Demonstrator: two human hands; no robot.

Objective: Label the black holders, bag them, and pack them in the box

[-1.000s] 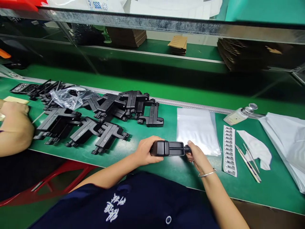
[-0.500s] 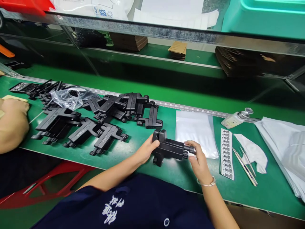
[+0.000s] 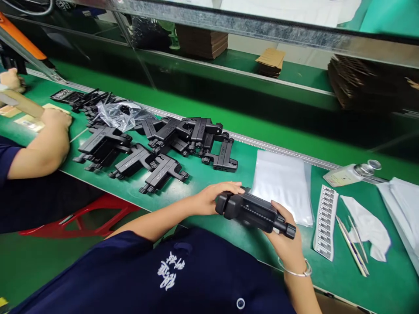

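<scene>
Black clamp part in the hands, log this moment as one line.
left hand grips black clamp part | right hand cradles its knob end | above green bench | clear bags beside

Green desk [image 3: 209, 183] runs from upper left to lower right of the frame. Left of centre: a cluster of black plastic parts [image 3: 157, 148], crumpled clear bag [image 3: 122, 115] behind them. Centre right: flat clear bags [image 3: 283, 185]. Right: label strip [image 3: 325, 222], thin sticks [image 3: 352, 246], white cloth [image 3: 368, 226], small bottle [image 3: 352, 173] lying on its side.
</scene>
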